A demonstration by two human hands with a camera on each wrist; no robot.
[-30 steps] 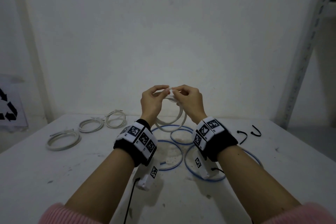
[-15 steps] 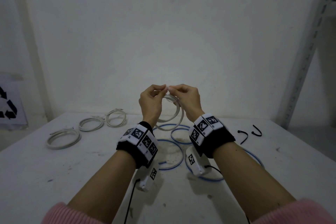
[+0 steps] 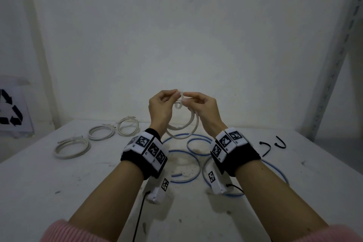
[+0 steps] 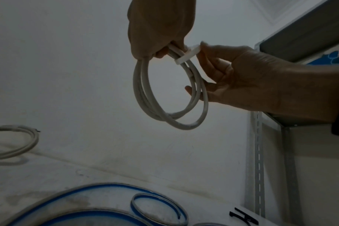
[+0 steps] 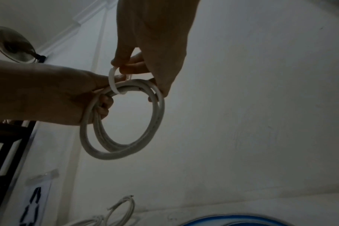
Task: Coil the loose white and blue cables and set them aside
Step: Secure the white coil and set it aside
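A white cable coil (image 3: 182,130) hangs in the air above the table, held up at its top by both hands. My left hand (image 3: 173,95) curls its fingers round the coil's strands (image 5: 91,122). A thin white tie (image 5: 112,79) loops over the bundled strands, and my right hand (image 3: 187,99) pinches it between thumb and forefinger (image 4: 205,50). In the left wrist view the tie (image 4: 188,55) crosses the coil (image 4: 164,110) just beside my left hand (image 4: 161,33). A loose blue cable (image 3: 185,163) lies in wide loops on the table under my wrists.
Three tied white coils lie on the table's left (image 3: 72,147), (image 3: 101,132), (image 3: 127,125). Two black ties (image 3: 265,148), (image 3: 280,143) lie at the right. A white wall stands close behind the table, with a metal shelf upright (image 3: 334,65) on the right.
Both hands have risen slightly while staying together at the top of the coil. The fingers have shifted on the white tie. The coil hangs much as before.
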